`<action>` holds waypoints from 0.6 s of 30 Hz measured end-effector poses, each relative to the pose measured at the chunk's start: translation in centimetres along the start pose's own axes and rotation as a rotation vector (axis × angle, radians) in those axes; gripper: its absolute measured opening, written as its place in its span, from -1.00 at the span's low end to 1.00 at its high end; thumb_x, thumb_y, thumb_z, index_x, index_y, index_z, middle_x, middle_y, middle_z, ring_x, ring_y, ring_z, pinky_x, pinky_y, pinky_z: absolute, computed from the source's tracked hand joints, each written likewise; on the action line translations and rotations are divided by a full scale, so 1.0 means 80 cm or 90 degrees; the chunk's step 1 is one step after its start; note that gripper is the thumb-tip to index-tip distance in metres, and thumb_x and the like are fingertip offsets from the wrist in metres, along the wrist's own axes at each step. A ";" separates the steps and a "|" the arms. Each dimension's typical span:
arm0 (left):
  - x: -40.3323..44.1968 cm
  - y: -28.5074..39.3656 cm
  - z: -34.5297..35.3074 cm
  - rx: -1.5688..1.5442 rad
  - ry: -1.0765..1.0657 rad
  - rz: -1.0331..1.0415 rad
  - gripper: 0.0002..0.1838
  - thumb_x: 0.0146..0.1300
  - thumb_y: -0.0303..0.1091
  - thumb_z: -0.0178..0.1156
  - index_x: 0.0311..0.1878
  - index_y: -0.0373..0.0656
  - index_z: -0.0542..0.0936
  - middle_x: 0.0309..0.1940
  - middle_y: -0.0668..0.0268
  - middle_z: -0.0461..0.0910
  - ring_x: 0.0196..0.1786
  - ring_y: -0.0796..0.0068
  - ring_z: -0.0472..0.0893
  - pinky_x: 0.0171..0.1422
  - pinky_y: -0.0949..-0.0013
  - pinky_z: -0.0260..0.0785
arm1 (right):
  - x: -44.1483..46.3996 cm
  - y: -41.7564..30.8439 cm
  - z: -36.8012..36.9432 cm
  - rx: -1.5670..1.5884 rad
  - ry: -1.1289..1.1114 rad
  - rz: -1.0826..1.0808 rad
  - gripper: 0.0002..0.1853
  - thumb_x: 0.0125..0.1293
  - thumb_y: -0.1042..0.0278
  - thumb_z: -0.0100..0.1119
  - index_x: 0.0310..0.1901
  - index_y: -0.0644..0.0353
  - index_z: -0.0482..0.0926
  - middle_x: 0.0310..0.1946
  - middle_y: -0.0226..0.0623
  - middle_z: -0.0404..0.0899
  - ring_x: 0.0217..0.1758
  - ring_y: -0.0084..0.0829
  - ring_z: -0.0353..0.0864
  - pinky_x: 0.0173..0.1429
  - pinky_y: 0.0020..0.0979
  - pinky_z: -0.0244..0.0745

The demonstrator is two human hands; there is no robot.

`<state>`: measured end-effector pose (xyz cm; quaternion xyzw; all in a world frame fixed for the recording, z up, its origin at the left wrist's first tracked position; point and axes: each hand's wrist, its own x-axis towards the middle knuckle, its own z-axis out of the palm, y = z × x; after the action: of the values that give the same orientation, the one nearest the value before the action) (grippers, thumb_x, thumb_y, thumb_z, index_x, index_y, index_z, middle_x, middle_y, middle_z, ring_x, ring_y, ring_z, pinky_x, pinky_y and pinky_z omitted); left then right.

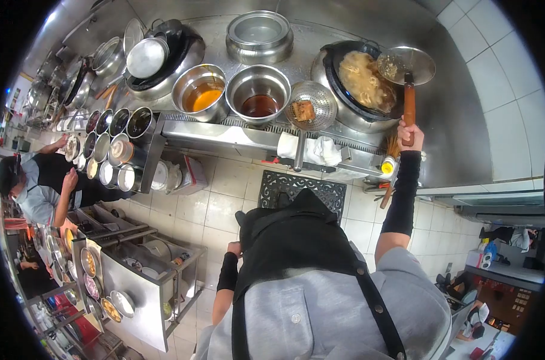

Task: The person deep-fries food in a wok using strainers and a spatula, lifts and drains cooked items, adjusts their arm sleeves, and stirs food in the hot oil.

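Note:
My right hand (411, 135) is wrapped around the wooden handle of a wire-mesh skimmer (417, 63), at the right edge of a wok (368, 84). Pale, steaming liquid with food in it bubbles in the wok. Down by the black apron (296, 234), my left hand (234, 247) looks curled closed, and no object shows in it. A perforated ladle (320, 120) holds a brown piece of food and rests at the stove's front, left of the wok.
Left of the ladle stand a metal pot of dark red liquid (259, 93) and one of orange liquid (201, 96). A lidded pot (259, 39) sits behind them. Seasoning containers (121, 123) line the left side. A co-worker (41, 180) stands there, beside a steel counter (134, 288).

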<state>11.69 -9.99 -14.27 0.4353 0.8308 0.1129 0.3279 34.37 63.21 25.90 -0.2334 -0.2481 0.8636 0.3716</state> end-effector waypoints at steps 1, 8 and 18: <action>0.002 0.002 0.002 0.021 0.001 0.027 -0.71 -0.18 -0.16 0.45 -0.40 -0.08 0.64 -0.45 0.19 0.66 -0.35 0.18 0.68 -0.23 0.18 0.53 | -0.007 0.002 0.014 0.004 -0.005 -0.003 -0.57 0.00 0.66 -0.06 0.01 0.38 0.37 -0.31 -0.19 0.34 -0.60 -0.57 0.25 -0.62 -0.60 0.24; 0.009 -0.004 -0.005 0.076 -0.010 0.058 -0.75 -0.18 -0.16 0.42 -0.46 -0.06 0.62 -0.48 0.18 0.66 -0.35 0.11 0.68 -0.30 0.08 0.52 | -0.041 0.033 0.084 0.018 -0.036 0.050 -0.56 0.03 0.66 -0.07 0.03 0.39 0.34 -0.30 -0.20 0.34 -0.61 -0.59 0.26 -0.65 -0.62 0.22; -0.017 0.004 -0.068 -0.032 -0.177 -0.030 -0.71 -0.10 -0.13 0.42 -0.36 -0.06 0.61 -0.43 0.23 0.66 -0.37 0.16 0.67 -0.26 0.10 0.53 | 0.105 0.199 0.193 -0.836 0.076 -0.132 -0.90 0.00 0.39 0.10 -0.52 0.21 0.56 -0.59 -0.08 0.50 -0.52 -0.20 0.54 -0.44 -0.26 0.40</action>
<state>9.00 -10.37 -9.37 0.4185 0.7845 0.0645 0.4531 11.75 56.12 26.35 -0.4334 -0.7228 0.4786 0.2464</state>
